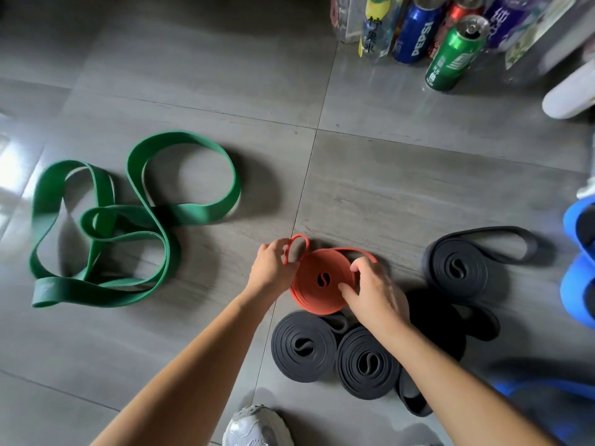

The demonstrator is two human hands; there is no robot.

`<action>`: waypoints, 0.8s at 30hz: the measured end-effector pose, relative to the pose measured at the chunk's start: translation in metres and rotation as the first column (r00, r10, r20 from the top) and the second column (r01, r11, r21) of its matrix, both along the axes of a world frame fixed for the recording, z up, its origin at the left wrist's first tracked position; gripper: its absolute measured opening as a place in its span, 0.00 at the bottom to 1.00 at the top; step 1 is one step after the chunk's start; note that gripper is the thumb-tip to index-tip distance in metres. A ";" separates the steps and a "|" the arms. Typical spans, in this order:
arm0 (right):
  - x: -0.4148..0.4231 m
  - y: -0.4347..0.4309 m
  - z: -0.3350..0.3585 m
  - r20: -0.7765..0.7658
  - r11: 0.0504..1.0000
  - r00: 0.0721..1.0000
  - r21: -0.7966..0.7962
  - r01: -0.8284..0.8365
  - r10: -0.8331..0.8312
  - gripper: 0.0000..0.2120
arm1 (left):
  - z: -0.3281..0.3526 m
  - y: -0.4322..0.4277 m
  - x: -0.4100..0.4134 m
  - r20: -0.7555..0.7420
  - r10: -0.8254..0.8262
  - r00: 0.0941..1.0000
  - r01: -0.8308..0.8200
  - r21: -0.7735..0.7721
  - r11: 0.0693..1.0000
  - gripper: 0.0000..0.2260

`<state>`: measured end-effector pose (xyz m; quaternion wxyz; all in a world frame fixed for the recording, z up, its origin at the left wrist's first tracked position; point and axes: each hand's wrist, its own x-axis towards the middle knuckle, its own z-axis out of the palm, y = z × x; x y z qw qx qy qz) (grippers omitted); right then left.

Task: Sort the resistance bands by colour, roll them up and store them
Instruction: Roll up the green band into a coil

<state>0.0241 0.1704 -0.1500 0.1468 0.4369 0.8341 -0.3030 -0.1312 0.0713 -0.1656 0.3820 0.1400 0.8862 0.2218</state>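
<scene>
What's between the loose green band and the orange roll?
Head view: only bare grey floor between the green band and the orange roll, apart from the left hand pinching the roll's loose end.

Both forearms extended forward, left grip pinching orange band, right grip clasping it

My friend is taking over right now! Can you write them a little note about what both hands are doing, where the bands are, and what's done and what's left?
Left hand: pinches the loose end loop of the orange flat rubber band, which is nearly all coiled on the grey tiled floor.
Right hand: grips that coil and steadies it.
Done: three black rubber band rolls lie beside the orange one.
Left: finish the orange tail, roll the wide green rubber band lying loose on the left, deal with the blue bands at the right edge (partly out of view), then store everything.
</scene>
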 end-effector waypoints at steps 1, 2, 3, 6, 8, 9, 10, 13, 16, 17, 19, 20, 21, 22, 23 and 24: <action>0.000 0.001 0.000 -0.004 1.000 1.000 -0.013 0.016 -0.016 0.16 | 0.000 -0.003 -0.002 0.032 0.028 0.999 -0.028 -0.008 1.000 0.22; 0.000 0.001 0.000 -0.006 0.999 0.999 -0.031 0.043 -0.043 0.16 | -0.001 -0.007 -0.005 0.058 0.058 0.997 -0.057 -0.018 0.998 0.26; 0.001 0.002 0.001 -0.004 0.997 0.998 -0.048 0.067 -0.068 0.16 | -0.002 -0.011 -0.009 0.062 0.076 0.995 -0.074 -0.028 0.997 0.27; 0.004 0.002 0.002 0.006 0.995 0.998 -0.067 0.070 -0.070 0.17 | 0.001 -0.030 -0.020 -0.051 0.044 0.998 -0.047 -0.047 0.998 0.25; 0.005 0.000 0.003 0.004 0.996 0.998 -0.076 0.056 -0.056 0.16 | 0.009 -0.049 -0.027 -0.244 0.018 0.970 -0.028 -0.038 0.999 0.21; 0.005 -0.001 0.005 0.000 0.995 0.999 -0.085 0.047 -0.047 0.16 | 0.013 -0.061 -0.032 -0.366 0.018 0.930 -0.031 -0.030 0.999 0.20; 0.005 -0.002 0.006 -0.004 0.995 0.999 -0.093 0.037 -0.037 0.16 | 0.017 -0.073 -0.037 -0.474 0.025 0.880 -0.045 -0.031 0.999 0.21; 0.002 -0.007 0.010 -0.021 0.994 1.000 -0.114 0.002 -0.004 0.16 | 0.020 -0.109 -0.053 -0.535 0.140 0.833 -0.226 -0.099 0.969 0.26; -0.004 -0.012 0.018 -0.037 0.991 0.999 -0.133 -0.034 0.029 0.16 | 0.021 -0.136 -0.063 -0.426 0.134 0.895 -0.266 -0.268 0.926 0.22; -0.006 -0.014 0.022 -0.042 0.989 0.998 -0.138 -0.045 0.040 0.16 | 0.021 -0.143 -0.065 -0.401 0.081 0.913 -0.228 -0.334 0.915 0.18; -0.006 -0.016 0.031 -0.055 0.987 0.997 -0.150 -0.061 0.053 0.15 | 0.030 -0.153 -0.070 -0.340 0.001 0.940 -0.160 -0.440 0.883 0.08; -0.005 -0.017 0.036 -0.063 0.986 0.996 -0.153 -0.067 0.058 0.15 | 0.036 -0.158 -0.072 -0.298 -0.029 0.954 -0.125 -0.486 0.865 0.04; -0.003 -0.018 0.042 -0.067 0.985 0.995 -0.152 -0.078 0.068 0.14 | 0.043 -0.163 -0.072 -0.264 -0.049 0.963 -0.096 -0.509 0.855 0.03; 0.000 -0.018 0.048 -0.064 0.985 0.995 -0.149 -0.090 0.081 0.14 | 0.049 -0.167 -0.072 -0.249 -0.064 0.966 -0.074 -0.508 0.858 0.03; 0.003 -0.019 0.056 -0.059 0.984 0.993 -0.143 -0.107 0.100 0.14 | 0.058 -0.172 -0.070 -0.256 -0.070 0.964 -0.064 -0.479 0.876 0.04; 0.006 -0.021 0.065 -0.055 0.983 0.991 -0.137 -0.126 0.119 0.14 | 0.067 -0.176 -0.066 -0.276 -0.062 0.959 -0.064 -0.426 0.902 0.05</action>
